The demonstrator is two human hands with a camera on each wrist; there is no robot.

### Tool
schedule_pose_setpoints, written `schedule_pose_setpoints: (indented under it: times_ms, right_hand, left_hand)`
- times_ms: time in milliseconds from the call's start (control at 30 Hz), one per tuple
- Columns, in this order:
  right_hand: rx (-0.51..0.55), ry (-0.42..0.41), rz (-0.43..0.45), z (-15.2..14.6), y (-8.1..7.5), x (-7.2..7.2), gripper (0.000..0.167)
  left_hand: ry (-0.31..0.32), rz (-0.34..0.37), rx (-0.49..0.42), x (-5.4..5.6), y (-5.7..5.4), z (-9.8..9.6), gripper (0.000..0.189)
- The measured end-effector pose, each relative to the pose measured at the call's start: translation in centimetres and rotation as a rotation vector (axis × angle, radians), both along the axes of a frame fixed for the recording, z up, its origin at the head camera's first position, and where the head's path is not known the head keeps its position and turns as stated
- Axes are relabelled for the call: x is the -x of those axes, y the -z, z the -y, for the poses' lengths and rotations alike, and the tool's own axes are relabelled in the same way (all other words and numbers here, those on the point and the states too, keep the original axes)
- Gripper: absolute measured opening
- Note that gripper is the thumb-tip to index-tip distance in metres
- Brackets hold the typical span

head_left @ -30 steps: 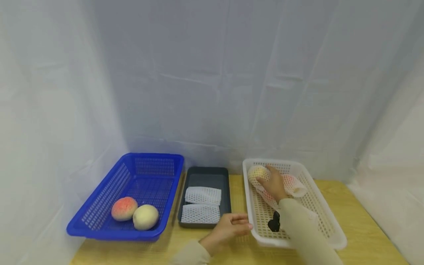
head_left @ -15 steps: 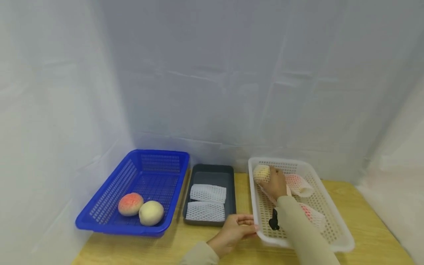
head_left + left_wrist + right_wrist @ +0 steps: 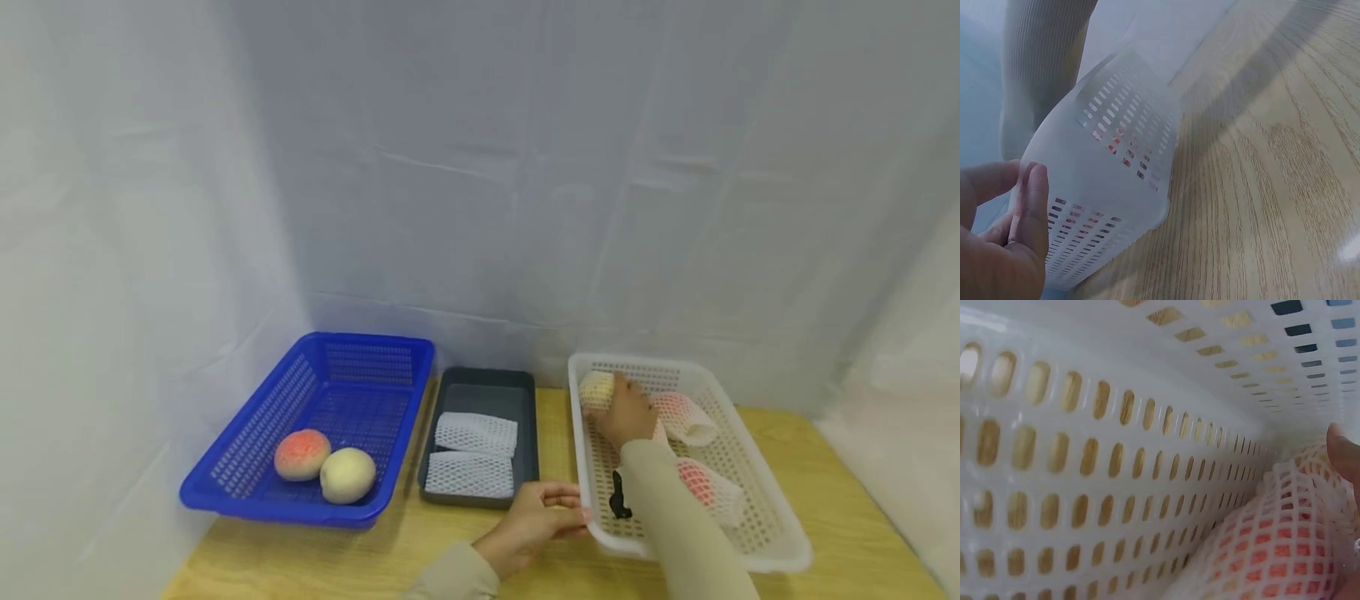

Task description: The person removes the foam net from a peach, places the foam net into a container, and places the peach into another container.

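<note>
My right hand [image 3: 628, 410] reaches into the white basket [image 3: 757, 467] and holds a pale yellow peach [image 3: 597, 389] in a white foam net at the far left corner. In the right wrist view, the thumb [image 3: 1344, 456] rests at the far netting, while a red-tinged netted peach [image 3: 1282, 556] lies nearer the camera. That nearer peach is mostly covered by the hand in the head view. My left hand [image 3: 534, 523] pinches the basket's near left corner; its thumb and fingers stand either side of the rim in the left wrist view.
Two more netted peaches, one farther back [image 3: 678, 417] and one nearer [image 3: 705, 487], lie in the white basket. Left of it, a dark grey tray [image 3: 487, 388] bears two flat foam nets [image 3: 472, 473]. A blue basket [image 3: 352, 367] holds a red peach [image 3: 302, 455] and a cream peach [image 3: 348, 476].
The view has shifted, carrying the scene rightward. My right hand has drawn in its fingers and moved left against the yellow peach, nudging it toward the basket wall. My left hand stays at the rim.
</note>
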State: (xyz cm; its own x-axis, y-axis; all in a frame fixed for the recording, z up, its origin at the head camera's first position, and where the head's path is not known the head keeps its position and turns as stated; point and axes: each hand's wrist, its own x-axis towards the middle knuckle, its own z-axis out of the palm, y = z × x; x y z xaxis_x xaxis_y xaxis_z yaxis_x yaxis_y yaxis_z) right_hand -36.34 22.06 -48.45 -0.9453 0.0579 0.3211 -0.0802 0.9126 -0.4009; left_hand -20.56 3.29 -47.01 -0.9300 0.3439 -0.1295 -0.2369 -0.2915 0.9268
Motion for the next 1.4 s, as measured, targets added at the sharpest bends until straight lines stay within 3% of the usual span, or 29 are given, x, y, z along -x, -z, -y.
schedule_pose_setpoints:
  times_ms: [167,433,800,1033,1400]
  right_hand:
    - [-0.022,0.002,0.003,-0.3,-0.5,0.1,0.086]
    - [0.045,0.021,-0.024,-0.7,-0.9,-0.3,0.085]
    - [0.25,-0.019,-0.023,-0.5,-1.2,-0.7,0.083]
    - [0.323,-0.056,-0.031,-0.7,-1.4,-0.3,0.08]
    - [0.365,-0.103,0.016,-0.5,-4.4,-1.0,0.083]
  left_hand:
    - [0.01,0.004,-0.012,0.0,-0.3,-0.3,0.035]
    - [0.017,-0.003,-0.015,0.1,-0.2,-0.7,0.034]
    - [0.014,0.016,0.0,-0.1,-0.1,-0.6,0.038]
    - [0.01,0.012,-0.008,0.0,0.0,-0.3,0.037]
    - [0.001,0.009,0.009,0.1,0.1,-0.2,0.038]
